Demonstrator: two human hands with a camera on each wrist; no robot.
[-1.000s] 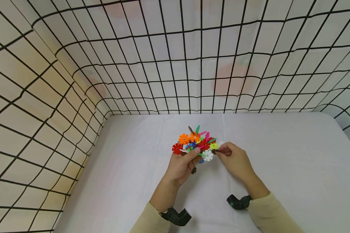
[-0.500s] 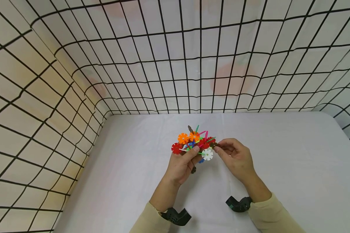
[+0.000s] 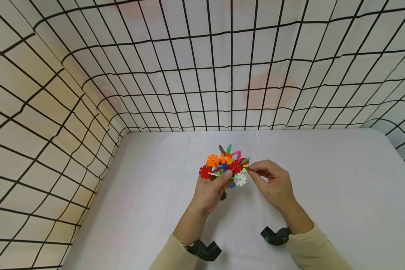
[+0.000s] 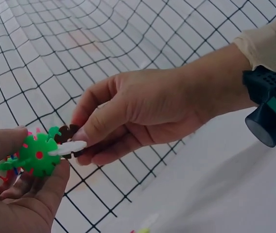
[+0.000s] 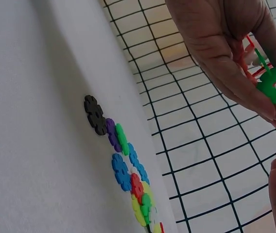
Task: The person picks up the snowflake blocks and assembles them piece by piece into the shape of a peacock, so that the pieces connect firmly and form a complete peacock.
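My left hand (image 3: 206, 193) holds a cluster of notched plastic snowflake discs (image 3: 226, 158), slotted together in many colours. At its right side, my right hand (image 3: 273, 183) pinches a brown snowflake disc (image 4: 66, 133) between thumb and fingers. In the left wrist view a green disc (image 4: 45, 167) faces the camera, and a white disc (image 4: 70, 147) sticks out from it towards the right hand. The brown disc lies close behind the white one; whether they are joined cannot be told. Left fingers hide part of the cluster.
Loose discs lie on the white tabletop in the right wrist view: a black-looking one (image 5: 95, 115), a purple one (image 5: 113, 135), a blue one (image 5: 121, 172) and several others. Black wire mesh (image 3: 219, 90) stands behind the table and along its sides. Both wrists carry black devices (image 3: 204, 250).
My right hand has risen slightly, bringing the brown disc up along the cluster's right edge; the disc now shows nearly edge-on. The left hand has hardly moved.
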